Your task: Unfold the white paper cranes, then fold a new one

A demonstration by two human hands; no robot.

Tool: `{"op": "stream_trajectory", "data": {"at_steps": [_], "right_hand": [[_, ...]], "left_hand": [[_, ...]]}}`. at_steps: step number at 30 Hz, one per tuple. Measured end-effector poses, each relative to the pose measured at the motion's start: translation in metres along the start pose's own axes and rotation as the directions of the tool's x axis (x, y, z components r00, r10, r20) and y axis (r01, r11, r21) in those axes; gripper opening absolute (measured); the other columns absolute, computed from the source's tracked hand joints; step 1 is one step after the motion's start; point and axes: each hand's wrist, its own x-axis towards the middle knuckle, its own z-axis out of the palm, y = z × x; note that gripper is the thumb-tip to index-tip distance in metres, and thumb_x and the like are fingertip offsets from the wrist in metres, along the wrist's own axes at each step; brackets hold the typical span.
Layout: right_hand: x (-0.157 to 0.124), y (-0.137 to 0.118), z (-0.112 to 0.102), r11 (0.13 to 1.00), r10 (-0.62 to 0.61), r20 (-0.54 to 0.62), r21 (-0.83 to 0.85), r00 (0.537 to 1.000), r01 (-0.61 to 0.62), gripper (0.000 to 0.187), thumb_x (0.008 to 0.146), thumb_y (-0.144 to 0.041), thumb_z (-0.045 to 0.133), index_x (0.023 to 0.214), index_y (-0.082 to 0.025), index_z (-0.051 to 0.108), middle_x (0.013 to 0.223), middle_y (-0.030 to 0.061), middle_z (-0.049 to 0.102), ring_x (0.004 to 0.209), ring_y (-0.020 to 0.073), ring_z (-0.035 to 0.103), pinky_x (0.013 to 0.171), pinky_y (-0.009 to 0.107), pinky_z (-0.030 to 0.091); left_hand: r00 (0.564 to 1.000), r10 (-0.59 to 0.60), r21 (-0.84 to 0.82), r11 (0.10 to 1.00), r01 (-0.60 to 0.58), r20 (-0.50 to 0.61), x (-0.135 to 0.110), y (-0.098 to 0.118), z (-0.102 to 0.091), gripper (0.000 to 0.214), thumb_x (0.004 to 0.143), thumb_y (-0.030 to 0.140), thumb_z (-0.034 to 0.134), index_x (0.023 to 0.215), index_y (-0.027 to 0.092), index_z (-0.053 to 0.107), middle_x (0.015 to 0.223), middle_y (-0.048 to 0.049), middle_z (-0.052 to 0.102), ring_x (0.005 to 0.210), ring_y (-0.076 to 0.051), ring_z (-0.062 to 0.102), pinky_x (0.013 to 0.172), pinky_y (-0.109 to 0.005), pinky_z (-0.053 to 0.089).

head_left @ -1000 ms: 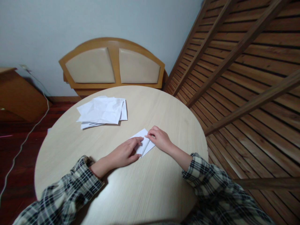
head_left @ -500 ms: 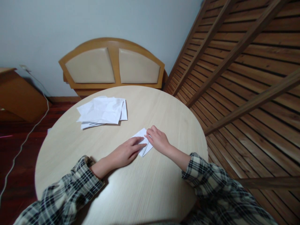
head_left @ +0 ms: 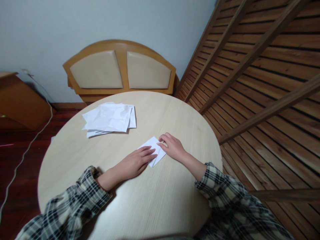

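Observation:
A small folded piece of white paper (head_left: 155, 141) lies on the round pale wooden table, its crease running towards the near corner. My left hand (head_left: 135, 162) rests flat over its left side, fingers extended and pressing it down. At the paper's right edge is my right hand (head_left: 173, 146), with bent fingers and a gap between thumb and forefinger. The thumb tip is at the paper, though I cannot tell how firmly it touches. Part of the paper is covered by the left fingers.
A loose stack of creased white sheets (head_left: 107, 116) sits at the table's back left. Behind the round table (head_left: 175, 110) stands a padded wooden headboard (head_left: 121, 66). Slatted wood panelling (head_left: 250, 100) rises on the right; a white cable (head_left: 27, 148) crosses the floor at left.
My right hand has shifted slightly right, and its thumb and forefinger have parted, uncovering more of the paper. The left hand's fingers now lie flatter on it.

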Motion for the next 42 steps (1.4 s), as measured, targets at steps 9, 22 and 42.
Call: {"op": "stream_trajectory", "data": {"at_steps": [9, 22, 42], "right_hand": [[-0.002, 0.003, 0.000, 0.992, -0.098, -0.034, -0.089, 0.995, 0.095, 0.027, 0.090, -0.043, 0.066, 0.104, -0.020, 0.062, 0.108, 0.0075, 0.060, 0.105, 0.0236, 0.055, 0.092, 0.037, 0.043], [0.002, 0.010, 0.012, 0.978, -0.011, -0.040, -0.211, 0.999, 0.002, 0.067, 0.086, -0.061, 0.063, 0.137, -0.018, 0.057, 0.151, 0.0158, 0.044, 0.148, 0.0348, 0.026, 0.122, 0.054, 0.016], [0.000, 0.005, 0.005, 0.972, -0.172, -0.025, -0.164, 0.985, 0.166, 0.039, 0.090, -0.045, 0.065, 0.122, -0.023, 0.065, 0.143, 0.0106, 0.052, 0.144, 0.0283, 0.033, 0.122, 0.053, 0.015]], "left_hand": [[1.000, 0.019, 0.034, 0.999, -0.020, 0.025, 0.001, 0.002, -0.003, 0.048, 0.095, 0.013, 0.045, 0.141, 0.023, 0.051, 0.151, -0.0097, 0.048, 0.143, -0.027, 0.038, 0.115, -0.050, 0.039], [0.997, 0.052, 0.078, 0.995, -0.057, 0.062, -0.003, 0.012, -0.008, 0.042, 0.101, 0.018, 0.041, 0.141, 0.021, 0.052, 0.145, -0.0091, 0.056, 0.137, -0.027, 0.047, 0.112, -0.050, 0.042], [0.966, 0.057, 0.011, 0.998, -0.056, -0.252, -0.015, -0.007, -0.023, 0.037, 0.095, 0.014, 0.048, 0.128, 0.023, 0.060, 0.123, -0.0076, 0.070, 0.111, -0.022, 0.061, 0.094, -0.043, 0.053]]}}
